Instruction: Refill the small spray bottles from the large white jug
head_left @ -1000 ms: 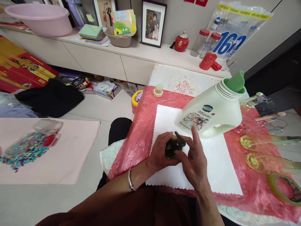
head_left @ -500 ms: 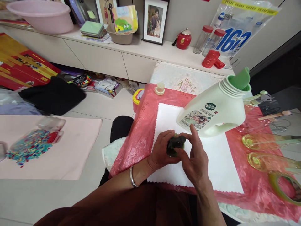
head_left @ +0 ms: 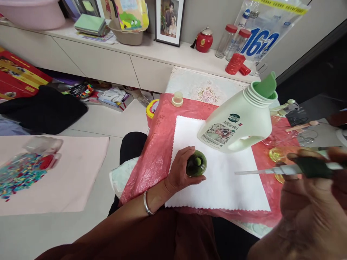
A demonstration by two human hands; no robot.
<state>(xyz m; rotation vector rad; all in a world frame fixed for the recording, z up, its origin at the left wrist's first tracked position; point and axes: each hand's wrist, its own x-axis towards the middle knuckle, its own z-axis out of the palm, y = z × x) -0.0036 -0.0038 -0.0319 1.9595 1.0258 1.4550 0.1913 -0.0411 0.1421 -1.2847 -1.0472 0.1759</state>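
The left hand (head_left: 180, 169) had its grip curled around the open green bottle (head_left: 195, 164), over the white sheet (head_left: 222, 187) and near the pale jug (head_left: 238, 115). The right hand's (head_left: 306, 209) grip pinched the dark pump (head_left: 313, 167), its thin tube (head_left: 253, 172) pointing toward the bottle, well apart from it.

My feed's looking down at a table (head_left: 181, 80) with a flowered cloth (head_left: 207, 94) on it, and crinkly red plastic (head_left: 148, 155) spread over most of that. On the plastic I've got a white sheet (head_left: 222, 186) with a scalloped edge, and a big pale green jug (head_left: 234, 122) standing on its far part. Left of the jug, a cream cap (head_left: 177, 99) sits right on the red. Beyond the jug, a cabinet top (head_left: 187, 54) holds a framed photo (head_left: 170, 21), a red pot (head_left: 204, 41) and some red-lidded jars (head_left: 226, 41).
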